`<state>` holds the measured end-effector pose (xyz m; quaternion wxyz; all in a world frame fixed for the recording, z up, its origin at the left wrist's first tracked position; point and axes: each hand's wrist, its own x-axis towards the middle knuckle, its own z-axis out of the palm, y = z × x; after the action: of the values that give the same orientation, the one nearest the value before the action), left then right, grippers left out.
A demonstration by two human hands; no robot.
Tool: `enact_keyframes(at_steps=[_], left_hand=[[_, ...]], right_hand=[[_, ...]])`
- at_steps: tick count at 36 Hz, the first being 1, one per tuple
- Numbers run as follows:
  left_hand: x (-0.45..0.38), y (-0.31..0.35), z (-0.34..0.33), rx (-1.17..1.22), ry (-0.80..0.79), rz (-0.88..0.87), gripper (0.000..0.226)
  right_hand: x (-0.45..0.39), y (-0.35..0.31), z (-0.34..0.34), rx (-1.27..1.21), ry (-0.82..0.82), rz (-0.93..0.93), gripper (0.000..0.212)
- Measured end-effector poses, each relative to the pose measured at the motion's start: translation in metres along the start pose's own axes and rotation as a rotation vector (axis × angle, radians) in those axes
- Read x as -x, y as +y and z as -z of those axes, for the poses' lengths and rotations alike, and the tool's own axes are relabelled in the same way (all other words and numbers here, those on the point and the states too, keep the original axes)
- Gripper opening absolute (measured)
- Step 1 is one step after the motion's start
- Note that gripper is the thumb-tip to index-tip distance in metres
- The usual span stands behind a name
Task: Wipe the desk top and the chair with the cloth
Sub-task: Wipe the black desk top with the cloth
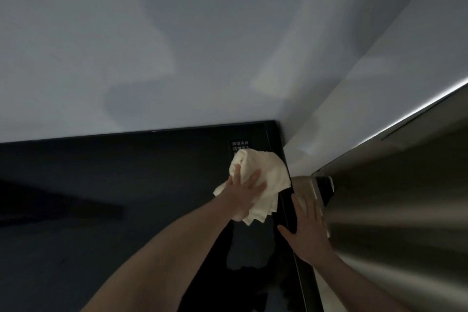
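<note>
Pressing down with spread fingers, the left hand (pixel 247 189) holds the cream cloth (pixel 255 180) flat against the dark glossy counter (pixel 126 185), right up in its far right corner; the fingers look straight rather than curled, so it pushes the cloth more than it grips it. The right hand (pixel 306 228) lies flat and released, holding nothing, its palm on the counter's right edge with the fingertips reaching toward the brushed-metal surface (pixel 392 210) that stands just beside the counter. A small label with white characters (pixel 240 147) sits on the counter beyond the cloth, partly covered by it. Pale walls (pixel 177 45) meet behind the corner.

To my eye the desk-top wiping is the step in hand, and the corner is being worked. No chair shows from here, so that half of the job looks not yet begun. The next move likely calls for drawing the cloth back along the right edge or sweeping left over the broad dark stretch, keeping steady pressure so the folded cloth doesn't bunch.
</note>
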<state>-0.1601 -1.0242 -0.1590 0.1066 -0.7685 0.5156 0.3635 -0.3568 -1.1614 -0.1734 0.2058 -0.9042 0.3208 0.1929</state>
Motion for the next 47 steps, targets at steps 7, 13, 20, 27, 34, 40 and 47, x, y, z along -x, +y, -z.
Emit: enact_keyframes(at_steps=[7, 13, 20, 27, 34, 40, 47], left_hand=[[0.059, -0.045, -0.005, 0.377, 0.188, 0.09, 0.086], [0.112, -0.132, -0.058, 0.413, 0.159, 0.462, 0.099], [0.16, -0.181, -0.09, 0.514, 0.009, 0.658, 0.125], [0.158, -0.189, -0.096, 0.564, 0.015, 0.65, 0.128], [0.157, -0.19, -0.096, 0.575, 0.037, 0.634, 0.126], [0.158, -0.193, -0.096, 0.54, 0.044, 0.621, 0.125], [0.163, -0.198, -0.097, 0.479, 0.033, 0.58, 0.124]], right_hand=[[-0.018, -0.046, 0.009, -0.017, 0.023, 0.02, 0.094], [-0.051, -0.099, 0.007, -0.031, 0.027, 0.054, 0.1], [-0.084, -0.127, 0.002, -0.058, -0.116, -0.035, 0.116], [-0.118, -0.132, 0.015, -0.05, -0.143, -0.034, 0.099], [-0.15, -0.142, 0.03, 0.009, -0.056, -0.13, 0.091], [-0.14, -0.176, 0.011, 0.024, -0.025, -0.17, 0.099], [-0.104, -0.285, -0.035, 0.062, -0.198, 0.077, 0.1]])
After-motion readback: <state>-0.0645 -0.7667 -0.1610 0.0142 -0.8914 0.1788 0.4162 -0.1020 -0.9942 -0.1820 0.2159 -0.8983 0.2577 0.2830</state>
